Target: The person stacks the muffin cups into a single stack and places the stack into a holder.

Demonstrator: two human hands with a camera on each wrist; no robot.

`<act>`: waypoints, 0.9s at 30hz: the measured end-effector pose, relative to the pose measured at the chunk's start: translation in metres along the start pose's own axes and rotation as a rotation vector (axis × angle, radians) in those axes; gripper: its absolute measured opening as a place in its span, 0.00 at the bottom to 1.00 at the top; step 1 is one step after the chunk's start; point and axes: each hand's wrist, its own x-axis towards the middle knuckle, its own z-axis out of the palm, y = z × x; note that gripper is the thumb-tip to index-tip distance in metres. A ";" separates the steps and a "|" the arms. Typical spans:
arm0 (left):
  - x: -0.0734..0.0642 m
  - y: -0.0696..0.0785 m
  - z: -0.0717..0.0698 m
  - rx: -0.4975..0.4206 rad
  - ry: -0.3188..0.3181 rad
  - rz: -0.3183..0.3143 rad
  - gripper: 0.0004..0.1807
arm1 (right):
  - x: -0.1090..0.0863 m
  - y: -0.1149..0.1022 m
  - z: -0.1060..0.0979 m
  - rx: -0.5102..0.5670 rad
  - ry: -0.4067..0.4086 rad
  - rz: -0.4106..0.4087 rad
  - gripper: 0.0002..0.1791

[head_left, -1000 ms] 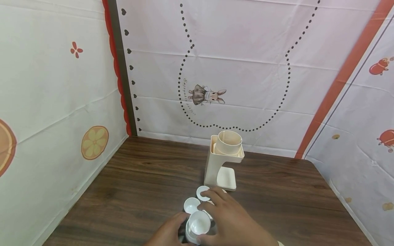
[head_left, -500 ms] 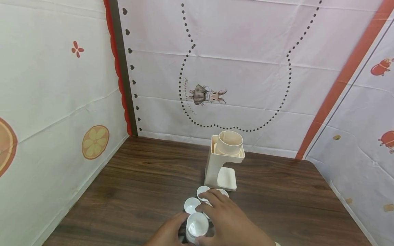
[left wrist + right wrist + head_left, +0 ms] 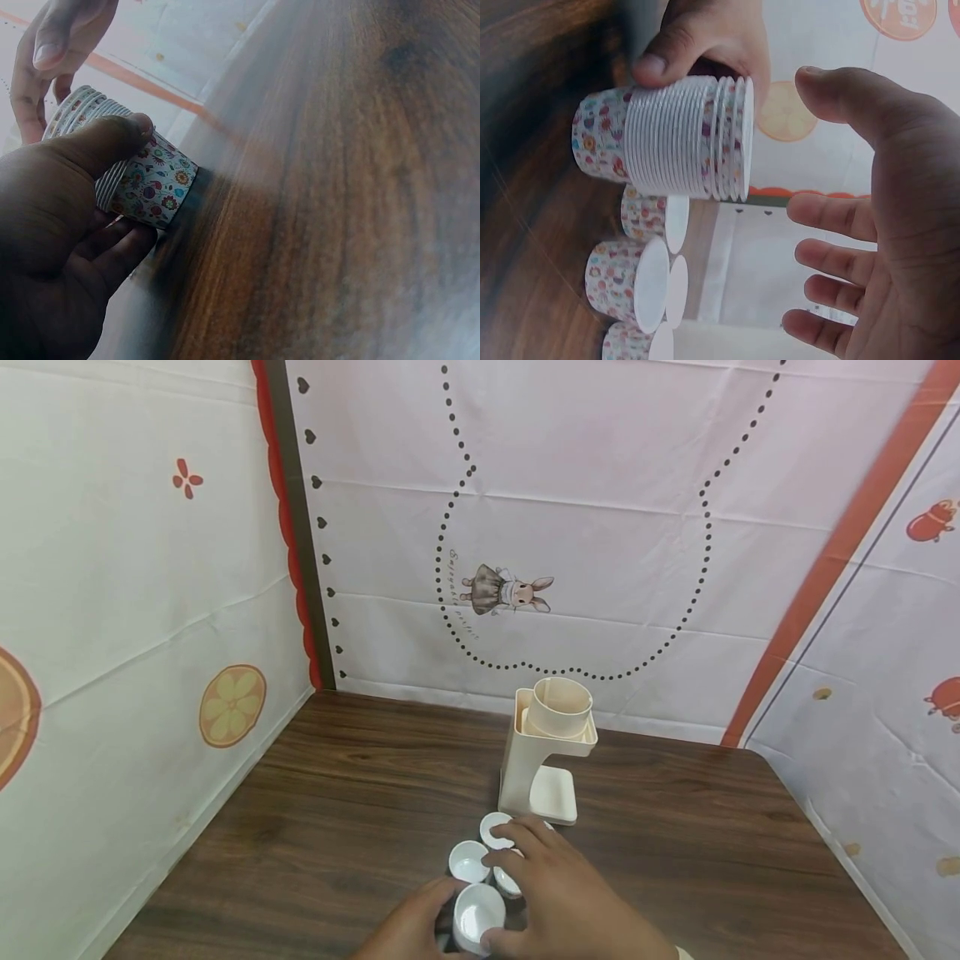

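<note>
Firstly, left hand (image 3: 45, 217): thumb and fingers curled round the cup stack (image 3: 667, 142).
Right hand (image 3: 915, 210): fingers spread, holding nothing, beside the rims.
Cup stack: upright near single cups (image 3: 613, 281); a light grip should spare the thin walls.

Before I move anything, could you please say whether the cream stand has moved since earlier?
No: in the head view, the cream stand keeps its place below the printed rabbit.

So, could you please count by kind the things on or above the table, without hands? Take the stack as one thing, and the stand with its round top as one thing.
Stack of cups: 1
Loose cups: 4
Cream stand: 1
Total: 6
</note>
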 end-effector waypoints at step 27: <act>0.002 0.005 -0.002 0.029 -0.024 -0.060 0.39 | -0.008 0.054 0.007 0.008 0.006 0.237 0.32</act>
